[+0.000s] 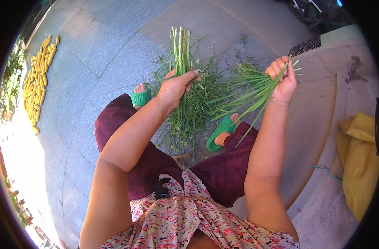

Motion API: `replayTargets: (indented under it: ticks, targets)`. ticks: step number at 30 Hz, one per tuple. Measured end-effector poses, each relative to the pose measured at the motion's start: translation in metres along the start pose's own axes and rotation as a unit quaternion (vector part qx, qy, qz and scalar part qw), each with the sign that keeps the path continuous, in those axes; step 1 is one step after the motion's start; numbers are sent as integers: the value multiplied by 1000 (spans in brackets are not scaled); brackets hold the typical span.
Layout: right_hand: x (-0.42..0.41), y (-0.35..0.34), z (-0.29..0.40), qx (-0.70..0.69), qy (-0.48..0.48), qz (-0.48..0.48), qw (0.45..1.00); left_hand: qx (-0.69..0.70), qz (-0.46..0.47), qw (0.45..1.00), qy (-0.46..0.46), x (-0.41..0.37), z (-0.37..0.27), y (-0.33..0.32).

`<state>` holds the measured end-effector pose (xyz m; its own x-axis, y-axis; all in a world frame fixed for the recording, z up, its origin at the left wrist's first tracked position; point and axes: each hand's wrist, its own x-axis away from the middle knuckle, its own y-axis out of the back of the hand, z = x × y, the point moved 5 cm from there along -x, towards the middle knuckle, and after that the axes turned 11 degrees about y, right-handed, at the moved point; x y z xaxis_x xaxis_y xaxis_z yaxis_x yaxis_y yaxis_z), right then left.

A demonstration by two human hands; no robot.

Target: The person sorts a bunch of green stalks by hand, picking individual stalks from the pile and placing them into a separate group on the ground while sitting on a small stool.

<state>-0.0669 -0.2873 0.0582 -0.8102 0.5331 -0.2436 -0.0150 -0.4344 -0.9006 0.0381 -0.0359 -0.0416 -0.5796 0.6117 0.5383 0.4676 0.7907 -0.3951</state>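
My left hand (177, 85) is closed around a bundle of long green stalks (182, 53); their pale cut ends point away from me and the leafy part hangs below the fist. Raised at the right, my right hand (282, 77) grips a looser bunch of thin green leaves (254, 96), which fan out down and to the left. Between my feet a heap of loose green leaves and stems (205, 96) lies on the paving. Beyond the right foot, partly behind the held leaves, is a smaller pile of green stalks (247, 69).
Corn cobs (38, 81) are spread on the stone paving at the far left. My feet wear green slides (222, 132). A yellow sack (362, 162) lies at the right, beside a low ledge. Part of a wheeled vehicle (307, 12) shows at the upper right.
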Motion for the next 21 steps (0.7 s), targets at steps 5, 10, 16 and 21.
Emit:
replayTargets:
  ticks: [5,10,16,21]
  targets:
    - [-1,-4,-1,-14,-5,12,1000,-16,25,1000,-12,2,-4,-6]
    - [1,-5,-8,2,6,-7,1000,-17,76,997,-11,9,-4,-17]
    - [-1,-3,-18,-10,-2,-1,1000,-49,87,995,-2,12,-5,-24]
    - [3,-15,-31,10,-18,10,1000,-63,102,992,-33,10,-2,-27]
